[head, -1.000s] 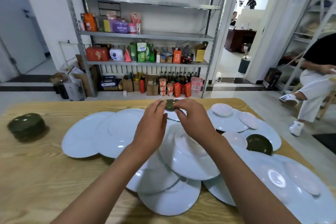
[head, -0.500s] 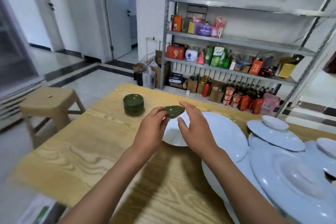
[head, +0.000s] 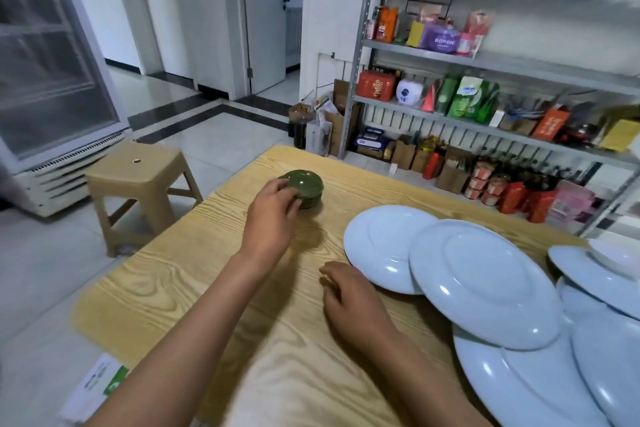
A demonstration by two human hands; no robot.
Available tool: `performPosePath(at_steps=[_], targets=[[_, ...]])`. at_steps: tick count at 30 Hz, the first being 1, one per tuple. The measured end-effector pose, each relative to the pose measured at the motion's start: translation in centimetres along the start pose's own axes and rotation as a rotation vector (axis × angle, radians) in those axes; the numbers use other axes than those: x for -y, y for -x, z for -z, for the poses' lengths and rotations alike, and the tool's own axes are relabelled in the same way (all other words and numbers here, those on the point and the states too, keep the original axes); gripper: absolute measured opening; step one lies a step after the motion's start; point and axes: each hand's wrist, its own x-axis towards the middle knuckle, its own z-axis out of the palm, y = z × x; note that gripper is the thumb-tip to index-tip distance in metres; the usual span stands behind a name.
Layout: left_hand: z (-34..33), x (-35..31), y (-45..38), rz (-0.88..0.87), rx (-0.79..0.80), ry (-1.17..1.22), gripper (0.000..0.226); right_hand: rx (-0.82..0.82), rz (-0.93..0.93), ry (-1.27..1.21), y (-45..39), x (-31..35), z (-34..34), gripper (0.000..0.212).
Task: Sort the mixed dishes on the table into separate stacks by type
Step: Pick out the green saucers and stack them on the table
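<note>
One green saucer [head: 300, 183] is going onto the green stack [head: 309, 200] near the table's far left corner; I am pinching its near rim with my left hand [head: 273, 210]. I am centring it before letting go, while my right hand [head: 349, 302] is resting loosely curled and empty beside the white plates [head: 485, 282].

- Soft, even indoor light; small glare spots glint on the white plates [head: 485, 282].
- Faint shadow lies under the left hand [head: 273, 210].
- Frame edges bend and smear around the plates.
</note>
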Motion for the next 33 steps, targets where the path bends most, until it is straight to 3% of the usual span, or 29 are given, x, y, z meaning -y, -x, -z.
performPosePath(at_steps=[4,11,20,25,33], targets=[[-1.7,1.3,-2.1,0.037,0.027,-0.021,0.023,-0.031,0.062,0.071,0.6,-0.4,-0.9,0.020],[-3.7,3.1,-3.9,0.093,0.188,-0.162,0.032,-0.037,0.026,0.109,0.8,-0.5,-1.4,0.030],[-2.8,2.1,-1.5,-0.065,0.243,-0.276,0.043,-0.026,0.013,0.005,1.1,-0.1,-0.7,0.029],[-2.3,-1.7,1.3,-0.215,0.240,-0.237,0.040,-0.289,-0.098,-0.269,2.1,1.6,3.6,0.034],[-3.3,-13.3,6.5,-0.472,0.295,-0.122,0.042,-0.482,-0.204,-0.182,7.5,-0.3,13.3,0.040]])
